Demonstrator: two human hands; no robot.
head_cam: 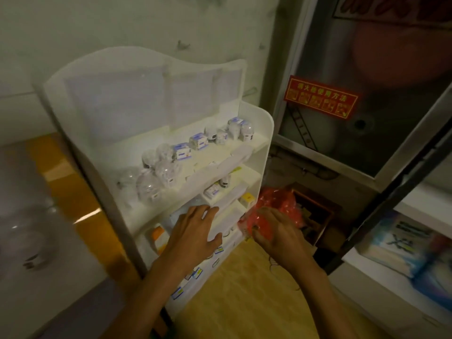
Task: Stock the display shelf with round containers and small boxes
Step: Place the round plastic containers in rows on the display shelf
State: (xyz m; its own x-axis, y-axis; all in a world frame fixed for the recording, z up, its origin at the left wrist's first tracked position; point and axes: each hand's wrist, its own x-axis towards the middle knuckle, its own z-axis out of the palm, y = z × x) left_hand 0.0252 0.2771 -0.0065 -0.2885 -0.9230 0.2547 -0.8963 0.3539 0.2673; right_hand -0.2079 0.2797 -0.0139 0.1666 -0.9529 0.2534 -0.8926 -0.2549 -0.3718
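A white tiered display shelf [254,118] stands in the middle of the view. Its top tier holds several clear round containers [168,170] and small white-and-blue boxes [198,141]. A small box [212,191] lies on the second tier, and a yellow box [247,198] sits at that tier's right end. My left hand [195,231] lies flat over the front of the lower tiers, fingers spread, holding nothing. My right hand [274,234] grips a crumpled red plastic bag [278,204] just right of the shelf. What the bag holds is hidden.
A brown cardboard box [315,211] sits on the floor behind the red bag. A metal cabinet door with a red sticker [320,96] stands at the right. A glass case with blue packs [401,243] is at the far right. An orange-edged counter [80,199] runs along the left.
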